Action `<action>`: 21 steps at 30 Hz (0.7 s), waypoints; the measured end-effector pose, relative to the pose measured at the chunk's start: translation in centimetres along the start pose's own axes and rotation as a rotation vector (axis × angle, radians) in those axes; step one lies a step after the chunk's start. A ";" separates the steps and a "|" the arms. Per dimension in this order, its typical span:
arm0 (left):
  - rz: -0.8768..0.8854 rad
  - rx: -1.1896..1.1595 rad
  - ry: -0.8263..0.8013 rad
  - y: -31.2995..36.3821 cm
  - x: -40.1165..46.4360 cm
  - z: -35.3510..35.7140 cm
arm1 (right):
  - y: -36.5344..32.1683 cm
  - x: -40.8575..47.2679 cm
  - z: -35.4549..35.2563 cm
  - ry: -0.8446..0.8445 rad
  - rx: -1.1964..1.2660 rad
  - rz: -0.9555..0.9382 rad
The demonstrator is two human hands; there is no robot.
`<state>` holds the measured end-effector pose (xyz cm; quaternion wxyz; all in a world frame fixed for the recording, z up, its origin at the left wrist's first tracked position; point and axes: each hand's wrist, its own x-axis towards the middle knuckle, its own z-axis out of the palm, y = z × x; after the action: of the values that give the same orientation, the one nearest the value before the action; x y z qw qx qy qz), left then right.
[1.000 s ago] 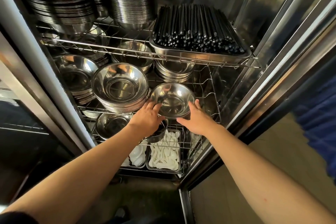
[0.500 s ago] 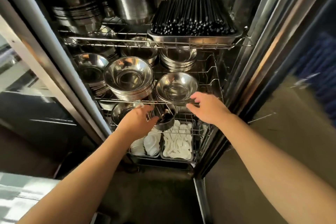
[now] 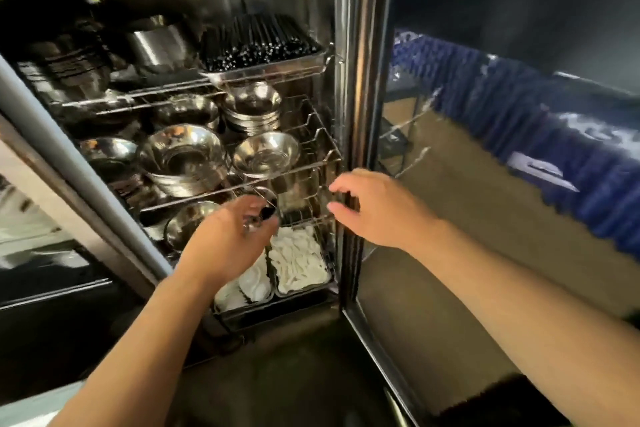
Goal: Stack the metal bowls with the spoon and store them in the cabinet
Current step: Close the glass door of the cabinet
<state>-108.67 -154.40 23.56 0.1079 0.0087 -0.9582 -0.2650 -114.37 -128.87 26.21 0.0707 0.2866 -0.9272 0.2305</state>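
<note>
A small metal bowl (image 3: 266,154) sits upright on the cabinet's middle wire shelf (image 3: 311,166), to the right of a stack of larger metal bowls (image 3: 183,158). No hand touches it. My left hand (image 3: 228,239) hangs below that shelf with loosely curled fingers, in front of a small metal cup (image 3: 265,199); blur hides whether they touch. My right hand (image 3: 374,211) is lower right of the bowl, fingers spread, at the cabinet's right frame (image 3: 346,149). White spoons (image 3: 298,260) fill trays on the bottom shelf.
A tray of black chopsticks (image 3: 259,42) and more stacked steel bowls (image 3: 252,107) fill the upper and rear shelves. Another bowl (image 3: 190,222) lies on the lower shelf. The open glass door (image 3: 467,218) stands to the right; blue cloth (image 3: 571,135) shows through it.
Both hands let go of the small bowl on the middle shelf and drew back and down. The view swung left and pulled away from the cabinet.
</note>
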 end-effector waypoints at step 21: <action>0.587 -0.295 0.102 30.8 -12.3 3.4 | -0.6 -29.0 -21.5 0.798 -0.208 -0.003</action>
<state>-96.10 -125.33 33.93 0.2274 -0.2701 -0.8645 -0.3579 -90.06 -104.77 37.81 0.4537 0.1674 -0.8450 0.2283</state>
